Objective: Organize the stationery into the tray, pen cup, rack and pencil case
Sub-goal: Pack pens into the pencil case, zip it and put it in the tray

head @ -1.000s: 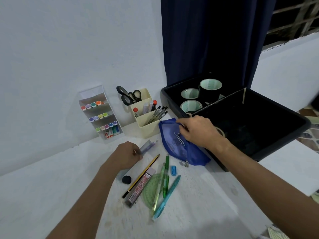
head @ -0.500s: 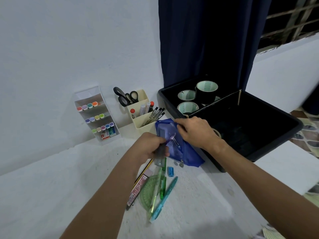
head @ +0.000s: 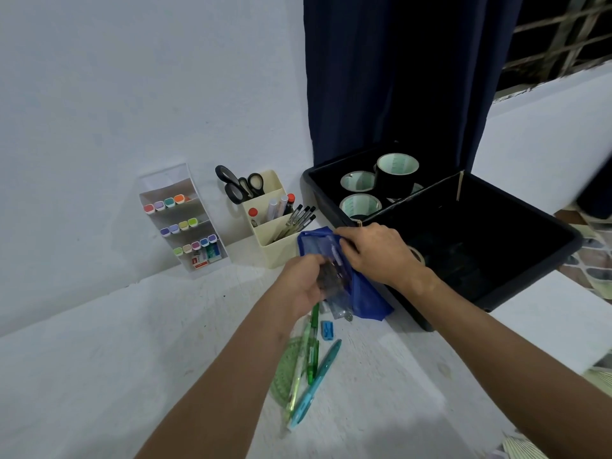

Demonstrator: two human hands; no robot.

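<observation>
A blue pencil case (head: 366, 298) lies beside the black tray (head: 516, 286). My right hand (head: 377, 251) grips the case's upper edge and holds its mouth apart. My left hand (head: 306, 283) is closed around a clear purple-tinted pen (head: 336, 260) with a dark grip, its tip inside the case opening. Below on the table lie a green protractor (head: 286, 372), green pens (head: 311, 352), a teal pen (head: 318, 382) and a small blue sharpener (head: 327, 330). The cream pen cup (head: 275, 240) holds scissors, markers and black pens. The clear rack (head: 185, 223) holds coloured markers.
Several tape rolls (head: 361, 203) sit in the tray's far compartment. A dark blue curtain (head: 381, 77) hangs behind the tray. The white wall (head: 132, 94) runs close behind the rack and cup. Patterned floor (head: 592, 260) shows past the table's right edge.
My left hand picked the clear pen off the table and carried it right and up to the case mouth. The pencil and lead box are now hidden under my left arm.
</observation>
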